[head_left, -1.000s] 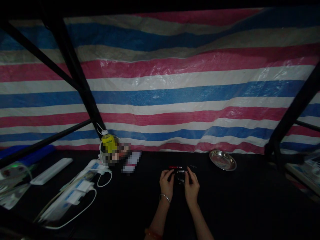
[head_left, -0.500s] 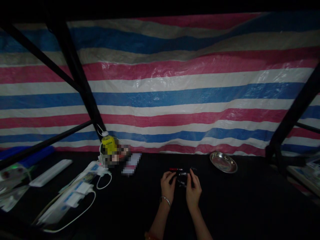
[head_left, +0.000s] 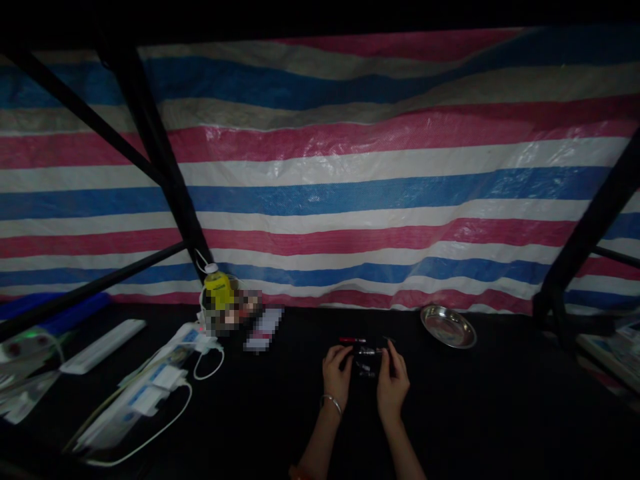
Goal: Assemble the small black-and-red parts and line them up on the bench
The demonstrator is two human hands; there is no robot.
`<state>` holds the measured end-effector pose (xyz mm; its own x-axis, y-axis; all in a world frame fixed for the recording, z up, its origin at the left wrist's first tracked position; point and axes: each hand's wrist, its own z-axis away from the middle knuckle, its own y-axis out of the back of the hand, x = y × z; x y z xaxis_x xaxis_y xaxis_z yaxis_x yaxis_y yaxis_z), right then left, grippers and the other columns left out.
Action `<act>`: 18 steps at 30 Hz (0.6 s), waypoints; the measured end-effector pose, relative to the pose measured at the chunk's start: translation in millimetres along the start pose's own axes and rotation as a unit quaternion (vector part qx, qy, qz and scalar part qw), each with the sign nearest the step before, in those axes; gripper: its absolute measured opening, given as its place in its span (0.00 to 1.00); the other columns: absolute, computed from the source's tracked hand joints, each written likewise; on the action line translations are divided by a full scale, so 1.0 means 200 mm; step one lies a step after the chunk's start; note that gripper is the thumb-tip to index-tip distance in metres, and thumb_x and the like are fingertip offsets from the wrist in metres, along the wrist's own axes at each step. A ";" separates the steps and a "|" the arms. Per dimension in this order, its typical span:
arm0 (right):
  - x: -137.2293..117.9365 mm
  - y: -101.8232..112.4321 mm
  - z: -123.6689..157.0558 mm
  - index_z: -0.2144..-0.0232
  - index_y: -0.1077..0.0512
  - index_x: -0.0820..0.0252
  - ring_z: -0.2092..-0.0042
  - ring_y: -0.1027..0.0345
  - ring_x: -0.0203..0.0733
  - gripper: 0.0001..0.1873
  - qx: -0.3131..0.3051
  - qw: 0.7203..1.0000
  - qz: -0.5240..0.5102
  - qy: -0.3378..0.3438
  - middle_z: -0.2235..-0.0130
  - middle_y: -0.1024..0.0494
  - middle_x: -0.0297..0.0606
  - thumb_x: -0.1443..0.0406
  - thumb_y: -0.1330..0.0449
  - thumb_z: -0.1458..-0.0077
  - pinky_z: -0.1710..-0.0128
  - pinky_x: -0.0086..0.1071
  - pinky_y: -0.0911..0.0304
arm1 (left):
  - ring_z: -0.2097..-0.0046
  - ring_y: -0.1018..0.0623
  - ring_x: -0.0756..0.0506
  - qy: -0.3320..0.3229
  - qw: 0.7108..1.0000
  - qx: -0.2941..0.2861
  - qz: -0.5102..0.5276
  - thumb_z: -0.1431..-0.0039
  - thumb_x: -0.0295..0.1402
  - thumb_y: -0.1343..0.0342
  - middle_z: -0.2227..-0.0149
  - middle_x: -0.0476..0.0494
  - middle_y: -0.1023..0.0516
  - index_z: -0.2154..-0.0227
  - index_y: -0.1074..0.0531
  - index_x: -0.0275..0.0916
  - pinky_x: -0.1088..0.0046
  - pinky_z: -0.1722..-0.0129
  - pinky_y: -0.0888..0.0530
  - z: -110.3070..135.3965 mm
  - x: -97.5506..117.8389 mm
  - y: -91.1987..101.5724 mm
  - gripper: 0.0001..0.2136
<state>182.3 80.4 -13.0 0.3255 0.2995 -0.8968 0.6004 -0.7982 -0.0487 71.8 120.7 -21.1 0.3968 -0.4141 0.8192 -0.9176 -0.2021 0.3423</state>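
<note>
In the head view, the right hand (head_left: pixel 394 381) has its fingertip grip on one end of a slim silver piece (head_left: pixel 369 351), which lies crosswise toward the left hand (head_left: pixel 337 373), whose hold I cannot tell; a red stick (head_left: pixel 352 340) lies just beyond.

Room between right hand (head_left: pixel 393 383) and dish (head_left: pixel 449 327)

Hands (head_left: pixel 337 377) near each other — fingers (head_left: pixel 332 354) bent, forearms (head_left: pixel 319 437) slanting inward.
</note>
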 end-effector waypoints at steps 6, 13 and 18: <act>0.02 -0.02 0.01 0.54 0.29 0.62 0.57 0.31 0.44 0.22 -0.054 0.998 -0.004 0.014 0.60 0.25 0.45 0.55 0.48 0.45 0.58 0.37 0.36 | 0.60 0.25 0.45 -0.002 1.000 0.007 0.024 0.49 0.29 0.48 0.64 0.43 0.26 0.65 0.23 0.41 0.65 0.57 0.26 -0.01 -0.02 -0.01 0.10; 0.03 -0.02 0.01 0.54 0.29 0.62 0.59 0.32 0.42 0.22 -0.051 0.998 -0.009 0.021 0.62 0.27 0.43 0.55 0.47 0.45 0.60 0.35 0.36 | 0.61 0.25 0.45 -0.018 0.999 0.010 0.049 0.47 0.34 0.47 0.64 0.43 0.26 0.66 0.23 0.42 0.64 0.58 0.26 0.00 -0.02 -0.01 0.10; 0.02 -0.01 0.01 0.52 0.30 0.60 0.59 0.32 0.41 0.21 -0.059 0.998 -0.011 0.033 0.62 0.29 0.41 0.56 0.48 0.44 0.60 0.34 0.35 | 0.61 0.24 0.45 -0.018 0.998 -0.003 0.059 0.47 0.36 0.47 0.64 0.43 0.26 0.66 0.23 0.42 0.65 0.59 0.25 -0.01 -0.01 0.00 0.10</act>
<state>180.4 82.7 -16.9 0.3572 0.3533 -0.8646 0.6881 -0.7255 -0.0122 71.5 123.1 -23.3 0.2862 -0.4656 0.8375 -0.9581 -0.1455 0.2466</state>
